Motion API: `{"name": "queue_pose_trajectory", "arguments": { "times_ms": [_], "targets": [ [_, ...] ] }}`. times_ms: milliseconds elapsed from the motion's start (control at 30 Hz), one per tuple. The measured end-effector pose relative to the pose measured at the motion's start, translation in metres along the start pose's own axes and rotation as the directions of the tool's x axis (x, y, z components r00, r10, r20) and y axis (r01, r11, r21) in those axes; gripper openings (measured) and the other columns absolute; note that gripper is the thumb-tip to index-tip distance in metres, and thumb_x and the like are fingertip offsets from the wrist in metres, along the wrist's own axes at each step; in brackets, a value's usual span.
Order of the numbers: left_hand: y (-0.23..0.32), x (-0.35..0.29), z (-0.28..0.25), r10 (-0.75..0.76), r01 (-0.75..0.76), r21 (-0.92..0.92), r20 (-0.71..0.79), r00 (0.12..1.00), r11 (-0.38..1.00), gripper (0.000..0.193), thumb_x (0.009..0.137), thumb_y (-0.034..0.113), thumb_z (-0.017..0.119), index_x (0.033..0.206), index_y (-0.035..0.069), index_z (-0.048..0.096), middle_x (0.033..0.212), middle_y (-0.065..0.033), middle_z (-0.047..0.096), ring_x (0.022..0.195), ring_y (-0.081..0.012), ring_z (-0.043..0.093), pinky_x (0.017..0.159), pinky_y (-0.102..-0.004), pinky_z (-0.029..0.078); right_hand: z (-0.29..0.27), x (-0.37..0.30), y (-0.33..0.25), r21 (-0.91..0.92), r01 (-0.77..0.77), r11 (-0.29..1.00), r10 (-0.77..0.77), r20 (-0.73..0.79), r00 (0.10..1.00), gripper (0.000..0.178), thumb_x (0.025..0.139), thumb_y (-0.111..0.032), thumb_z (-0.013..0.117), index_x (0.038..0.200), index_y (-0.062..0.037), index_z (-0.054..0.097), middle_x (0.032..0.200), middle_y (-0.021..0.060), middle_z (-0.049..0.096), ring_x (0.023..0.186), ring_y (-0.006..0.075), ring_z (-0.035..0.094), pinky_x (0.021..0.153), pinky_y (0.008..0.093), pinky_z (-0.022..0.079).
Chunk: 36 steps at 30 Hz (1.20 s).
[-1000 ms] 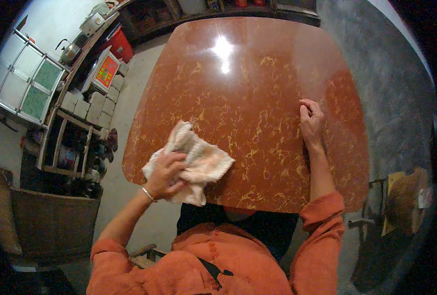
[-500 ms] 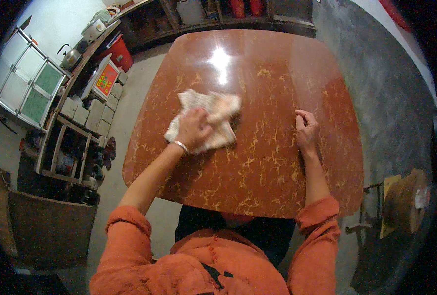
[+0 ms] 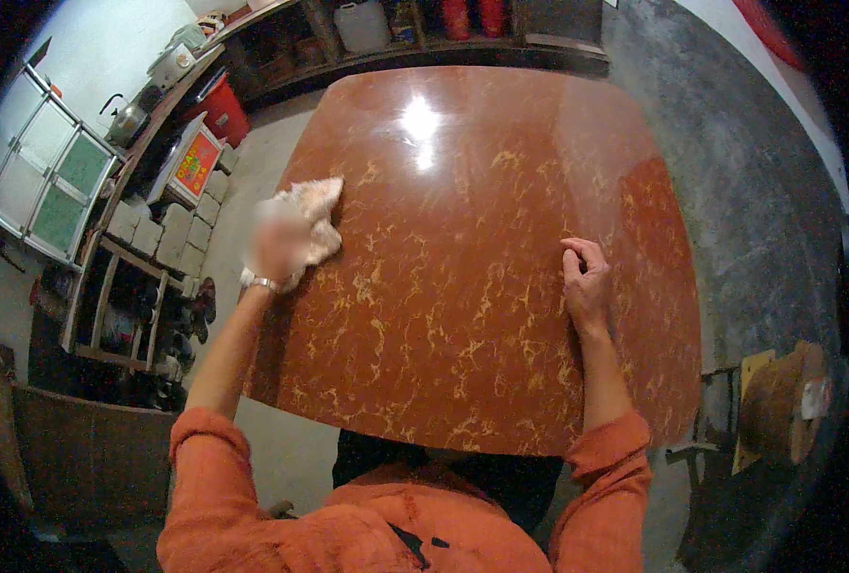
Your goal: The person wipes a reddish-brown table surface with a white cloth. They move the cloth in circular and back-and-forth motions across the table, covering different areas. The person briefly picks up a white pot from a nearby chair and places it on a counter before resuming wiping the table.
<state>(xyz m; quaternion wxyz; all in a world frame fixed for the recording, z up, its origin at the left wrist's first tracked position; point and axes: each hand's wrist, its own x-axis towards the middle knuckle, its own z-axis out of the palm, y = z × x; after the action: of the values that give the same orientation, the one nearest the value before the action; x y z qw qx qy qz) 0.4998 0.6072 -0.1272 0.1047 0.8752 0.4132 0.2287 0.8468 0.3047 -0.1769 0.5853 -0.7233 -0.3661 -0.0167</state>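
Note:
At the left edge of the reddish-brown marbled table (image 3: 462, 315), my left hand (image 3: 279, 246) grips a pale, patterned cleaning cloth (image 3: 321, 208). The hand is blurred, and part of the cloth lies under it. Some of the cloth spreads over the tabletop to the right of the fingers. My right hand (image 3: 589, 277) rests on the right side of the table, its fingers curled in and nothing in them.
Along the left wall stand a kettle (image 3: 126, 122), a red bucket (image 3: 222, 107), a box with a bright label (image 3: 195, 162) and stacked blocks (image 3: 173, 234). A round wooden stool (image 3: 778, 406) is by the grey wall at right. Shelves line the back.
My left hand has swept the cloth leftward from the table's left-centre to its left edge. My right hand stays near its place, appearing slightly lower in view.

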Motion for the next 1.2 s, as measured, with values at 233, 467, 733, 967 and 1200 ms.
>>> {"name": "queue_pose_trajectory", "arguments": {
  "times_ms": [233, 467, 733, 967, 1200],
  "targets": [
    [-0.113, 0.166, 0.111, -0.146, 0.211, 0.157, -0.347, 0.926, 0.965, 0.039, 0.079, 0.034, 0.060, 0.100, 0.001, 0.066, 0.103, -0.0206, 0.064, 0.097, -0.0356, 0.059, 0.085, -0.0450, 0.046, 0.009, -0.001, -0.008, 0.026, -0.001, 1.000, 0.001, 0.016, 1.000, 0.015, 0.085, -0.006, 0.056, 0.095, 0.0005, 0.065, 0.099, 0.0106, 0.063, 0.087, 0.0192, 0.060, 0.077, 0.0287, 0.049],
    [-0.032, 0.230, 0.150, 0.104, -0.092, 0.571, 0.013, 0.995, 0.816, 0.047, 0.091, 0.046, 0.042, 0.111, 0.007, 0.059, 0.105, -0.0144, 0.064, 0.095, -0.0305, 0.063, 0.081, -0.0464, 0.048, 0.009, -0.001, -0.013, 0.024, -0.008, 1.000, 0.006, 0.050, 0.999, 0.014, 0.085, -0.006, 0.056, 0.094, 0.0003, 0.064, 0.098, 0.0104, 0.063, 0.086, 0.0178, 0.060, 0.076, 0.0282, 0.049],
    [0.133, 0.126, 0.165, 0.645, -0.614, -0.227, 0.099, 0.758, 0.756, 0.035, 0.081, 0.031, 0.065, 0.115, 0.022, 0.064, 0.129, -0.0104, 0.054, 0.121, -0.0265, 0.048, 0.101, -0.0423, 0.038, 0.005, -0.002, -0.003, 0.012, -0.025, 1.000, 0.025, 0.042, 0.999, 0.015, 0.085, -0.007, 0.056, 0.094, -0.0001, 0.065, 0.098, 0.0119, 0.062, 0.087, 0.0207, 0.060, 0.078, 0.0300, 0.048],
    [0.142, -0.033, 0.085, 0.860, -0.639, -0.578, 0.306, 0.408, 0.508, 0.067, 0.063, 0.017, 0.077, 0.125, 0.031, 0.057, 0.144, -0.0026, 0.039, 0.131, -0.0270, 0.037, 0.109, -0.0559, 0.022, 0.004, -0.001, -0.004, 0.036, -0.012, 0.999, 0.010, 0.051, 0.999, 0.017, 0.086, -0.011, 0.055, 0.095, -0.0003, 0.065, 0.100, 0.0099, 0.063, 0.092, 0.0212, 0.060, 0.082, 0.0317, 0.047],
    [0.048, -0.115, 0.015, 0.722, -0.595, -0.422, 0.282, 0.631, 0.684, 0.050, 0.073, 0.010, 0.069, 0.121, 0.023, 0.061, 0.136, -0.0105, 0.047, 0.127, -0.0291, 0.043, 0.106, -0.0485, 0.030, 0.001, -0.003, -0.007, 0.031, -0.020, 0.999, 0.018, 0.060, 0.998, 0.016, 0.085, -0.009, 0.055, 0.094, -0.0006, 0.065, 0.095, 0.0094, 0.062, 0.084, 0.0186, 0.059, 0.075, 0.0301, 0.048]
  ]
}}
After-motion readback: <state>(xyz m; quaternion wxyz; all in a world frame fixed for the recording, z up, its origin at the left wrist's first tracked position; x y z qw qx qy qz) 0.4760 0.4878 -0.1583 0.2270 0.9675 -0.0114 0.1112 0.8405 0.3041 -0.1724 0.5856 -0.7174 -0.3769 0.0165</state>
